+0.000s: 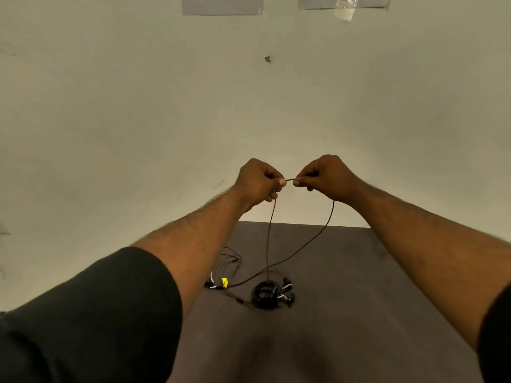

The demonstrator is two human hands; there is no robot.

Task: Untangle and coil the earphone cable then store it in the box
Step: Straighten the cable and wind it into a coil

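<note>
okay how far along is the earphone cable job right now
Done: one black coiled bundle already lies on the dark table. In hand: the left hand and right hand pinch a short stretch of cable held up, its two strands trailing down to the table. Left: loose wires near the yellow tag still look tangled, and no box is in view.

Both arms reach forward and upward, converging so the two hands meet close together in front of the person. The left hand (258, 180) is curled into a loose fist, knuckles up, thumb tip pressed against the side of the forefinger in a pinch. The right hand (322, 174) mirrors it, fingers (304, 176) folded under and thumb meeting forefinger, its pinch point just beside the left one without touching it. Both forearms are bare; dark short sleeves (110, 313) cover the upper arms at the frame's lower corners.
</note>
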